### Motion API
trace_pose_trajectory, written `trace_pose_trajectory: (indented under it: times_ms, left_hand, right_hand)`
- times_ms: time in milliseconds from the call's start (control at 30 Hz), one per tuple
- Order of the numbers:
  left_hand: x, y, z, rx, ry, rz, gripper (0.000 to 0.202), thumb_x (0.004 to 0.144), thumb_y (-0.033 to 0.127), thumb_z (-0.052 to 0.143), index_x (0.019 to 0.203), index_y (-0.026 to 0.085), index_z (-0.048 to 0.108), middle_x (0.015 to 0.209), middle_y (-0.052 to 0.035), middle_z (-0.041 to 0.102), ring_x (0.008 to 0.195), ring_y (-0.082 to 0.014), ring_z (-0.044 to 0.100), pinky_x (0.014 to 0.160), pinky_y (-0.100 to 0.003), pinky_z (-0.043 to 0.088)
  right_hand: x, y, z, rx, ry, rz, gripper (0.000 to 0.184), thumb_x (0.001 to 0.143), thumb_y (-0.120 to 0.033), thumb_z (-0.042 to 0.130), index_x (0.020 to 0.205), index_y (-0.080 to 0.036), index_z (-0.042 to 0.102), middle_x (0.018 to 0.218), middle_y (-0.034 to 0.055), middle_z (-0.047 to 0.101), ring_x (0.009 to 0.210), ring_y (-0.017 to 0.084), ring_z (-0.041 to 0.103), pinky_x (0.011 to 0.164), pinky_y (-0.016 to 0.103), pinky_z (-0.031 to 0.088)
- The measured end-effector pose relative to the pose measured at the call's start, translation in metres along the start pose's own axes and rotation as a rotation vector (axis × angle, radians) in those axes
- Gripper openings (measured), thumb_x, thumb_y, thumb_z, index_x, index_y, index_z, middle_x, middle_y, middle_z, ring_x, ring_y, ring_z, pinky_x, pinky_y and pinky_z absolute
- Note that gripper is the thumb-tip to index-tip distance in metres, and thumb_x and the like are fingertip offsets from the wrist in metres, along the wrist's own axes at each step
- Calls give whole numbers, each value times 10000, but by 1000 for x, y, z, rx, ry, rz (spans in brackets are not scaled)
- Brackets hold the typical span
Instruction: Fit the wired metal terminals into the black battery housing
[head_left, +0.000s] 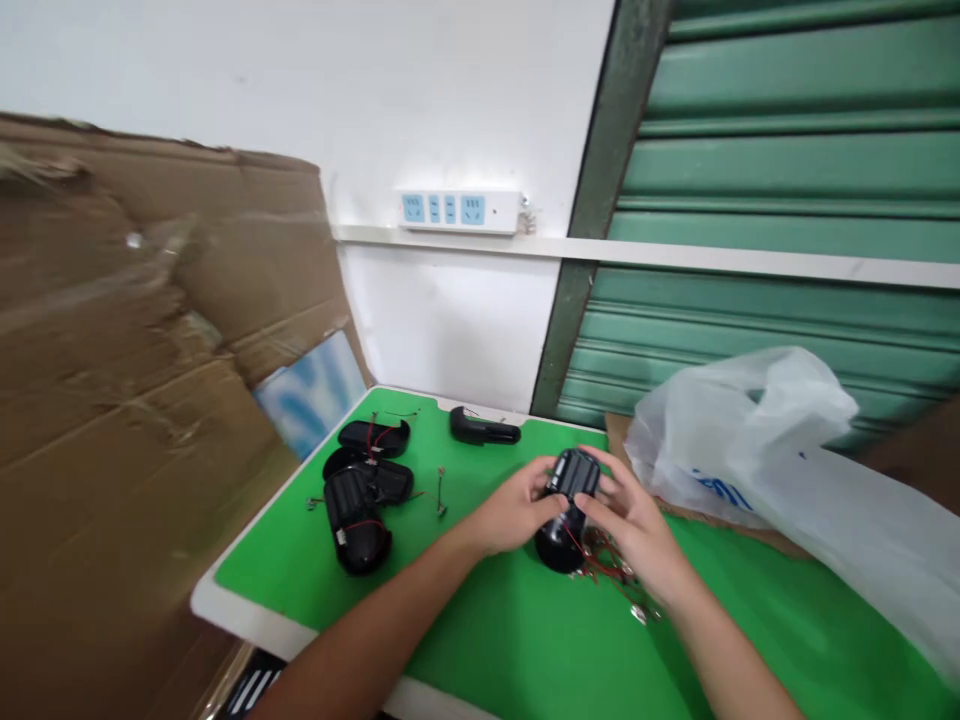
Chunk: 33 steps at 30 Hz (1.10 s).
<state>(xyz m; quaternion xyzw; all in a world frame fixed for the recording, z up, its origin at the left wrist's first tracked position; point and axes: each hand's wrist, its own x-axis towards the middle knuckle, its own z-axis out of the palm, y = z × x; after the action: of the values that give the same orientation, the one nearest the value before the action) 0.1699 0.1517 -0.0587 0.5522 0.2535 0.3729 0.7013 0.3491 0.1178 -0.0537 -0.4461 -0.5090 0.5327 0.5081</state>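
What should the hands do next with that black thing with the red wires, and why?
Probably tuck the red wires inside before pressing the halves together. Both the left hand and right hand grip the black housing above the green table, and the wires hang loose beneath it, where they might get pinched.

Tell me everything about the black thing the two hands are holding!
The black thing is a rounded, ribbed shell that looks like plastic, dark and a bit shiny. Its ribbed end points up and away; its round lower end sits close to the green table, though contact is unclear. Thin red wires trail from its lower part onto the table. The left hand grips its left side and the right hand wraps its right side, fingers curled over the top.
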Motion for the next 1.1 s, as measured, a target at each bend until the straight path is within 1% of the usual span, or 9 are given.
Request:
trace_pose_trajectory:
  times_ms: [133, 233, 367, 467, 600, 700, 767, 933, 1100]
  left_hand:
    - [2, -7, -5, 25, -4, 6, 836, 715, 518, 846, 1372, 100, 545, 1121, -163, 683, 948, -213, 638, 898, -335, 472]
    - [4, -10, -9, 72, 10, -13, 859, 688, 504, 871, 1391, 114, 568, 1097, -157, 693, 912, -212, 647, 874, -343, 486]
    - [3, -12, -11, 78, 17, -8, 809, 707, 499, 860, 1378, 133, 595, 1077, -140, 695, 862, -179, 639, 864, -338, 495]
    - [4, -12, -12, 43, 38, -12, 753, 699, 466, 866, 1335, 143, 626, 1016, -109, 696, 806, -152, 615, 822, -305, 482]
    - [6, -9, -14, -69, 87, -29, 602, 666, 361, 848, 1199, 135, 685, 868, -54, 679, 733, -139, 572, 738, -271, 437]
    - [7, -3, -14, -94, 116, -51, 491, 671, 294, 772, 1130, 135, 706, 781, -20, 645, 683, -127, 532, 672, -252, 380]
    - [5, 1, -14, -72, 107, -57, 485, 687, 274, 756, 1149, 140, 699, 807, -22, 657, 701, -132, 548, 698, -258, 394]
    - [0, 9, -11, -26, 71, -57, 575, 740, 342, 804, 1249, 136, 635, 896, -57, 691, 783, -164, 617, 752, -272, 432]
    - [-1, 16, -12, 30, 53, -56, 643, 774, 394, 817, 1307, 125, 578, 1001, -106, 734, 852, -182, 670, 821, -285, 469]
  right_hand:
    - [-1, 1, -1, 52, 37, 83, 761, 786, -475, 818, 1431, -286, 462, 1351, 129, 660, 1134, 298, 692, 930, 400, 576]
    - [1, 6, -4, 65, 45, 142, 813, 745, -505, 846, 1430, -287, 467, 1399, 148, 625, 1124, 312, 695, 836, 368, 610]
    - [7, 14, -8, 93, 97, 189, 830, 660, -515, 902, 1364, -275, 533, 1441, 148, 590, 1180, 327, 668, 779, 313, 617]
    - [9, 18, -7, 135, 142, 200, 787, 614, -484, 933, 1289, -260, 597, 1420, 142, 605, 1222, 357, 640, 776, 343, 626]
    - [8, 18, -1, 150, 107, 163, 681, 640, -475, 919, 1229, -254, 658, 1356, 129, 648, 1168, 372, 662, 790, 427, 629]
    - [6, 15, 5, 133, 110, 113, 626, 688, -487, 888, 1224, -252, 665, 1317, 123, 667, 1110, 350, 684, 762, 416, 624]
    - [5, 13, 6, 131, 106, 96, 594, 736, -491, 858, 1242, -258, 651, 1316, 113, 665, 1110, 327, 681, 773, 395, 618]
    - [5, 9, 1, 95, 24, 96, 569, 778, -470, 840, 1265, -265, 629, 1334, 106, 644, 1144, 309, 655, 807, 364, 597]
    - [5, 0, -3, 160, 13, 92, 459, 822, -488, 791, 1194, -250, 664, 1218, 96, 657, 1082, 276, 638, 755, 350, 596]
